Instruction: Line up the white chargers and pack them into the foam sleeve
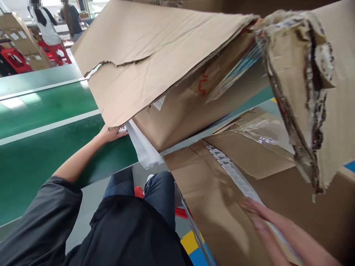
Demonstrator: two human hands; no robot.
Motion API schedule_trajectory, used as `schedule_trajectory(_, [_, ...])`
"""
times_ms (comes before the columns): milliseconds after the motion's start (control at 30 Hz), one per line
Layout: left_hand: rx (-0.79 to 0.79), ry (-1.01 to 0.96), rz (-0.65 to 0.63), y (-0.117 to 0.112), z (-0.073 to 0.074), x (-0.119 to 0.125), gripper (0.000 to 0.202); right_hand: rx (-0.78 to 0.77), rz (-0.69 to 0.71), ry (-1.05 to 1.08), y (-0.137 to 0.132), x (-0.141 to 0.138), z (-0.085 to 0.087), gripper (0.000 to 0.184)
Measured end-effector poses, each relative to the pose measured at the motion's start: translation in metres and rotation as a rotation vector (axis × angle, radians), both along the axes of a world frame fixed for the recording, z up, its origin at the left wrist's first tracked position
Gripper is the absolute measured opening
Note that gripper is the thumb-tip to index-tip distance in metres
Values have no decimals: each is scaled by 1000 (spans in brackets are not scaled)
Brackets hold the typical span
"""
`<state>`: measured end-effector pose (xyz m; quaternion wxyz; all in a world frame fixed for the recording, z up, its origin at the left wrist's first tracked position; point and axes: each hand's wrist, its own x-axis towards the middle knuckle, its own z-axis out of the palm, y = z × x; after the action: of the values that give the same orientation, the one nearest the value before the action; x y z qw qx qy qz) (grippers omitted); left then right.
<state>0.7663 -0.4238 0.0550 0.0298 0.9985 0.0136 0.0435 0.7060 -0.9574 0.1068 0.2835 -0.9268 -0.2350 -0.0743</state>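
Observation:
My left hand [112, 133] reaches out over the green conveyor belt [41, 111] and under the edge of a large torn cardboard flap [144, 55]. A small white object [122, 129] sits at its fingertips; the fingers are mostly hidden under the flap. My right hand [253, 212] is blurred by motion and lies with fingers stretched out on a brown cardboard box [210, 207] at the lower right. A strip of white moulded parts [230, 166] runs along that box, just above the hand.
A white plastic bag [144, 147] hangs from beneath the flap over the belt's edge. A ragged, torn cardboard sheet [302, 92] hangs at the right. Far back left two people [47, 22] stand by red stools [16, 59] and stacked boxes [19, 37].

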Motion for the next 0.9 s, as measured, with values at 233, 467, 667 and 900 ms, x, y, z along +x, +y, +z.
schedule_trajectory(233, [-31, 2, 7, 20, 4, 15, 87, 169, 452, -8, 135, -5, -5, 67])
schedule_trajectory(467, [-47, 71, -70, 31, 6, 26, 101, 181, 553, 139, 154, -6, -29, 53])
schedule_trajectory(667, [-65, 47, -97, 37, 4, 17, 103, 168, 589, 212, 161, -8, -49, 42])
schedule_trajectory(900, [-167, 71, -160, 38, 14, 21, 117, 174, 665, 165, 193, 4, -55, 37])
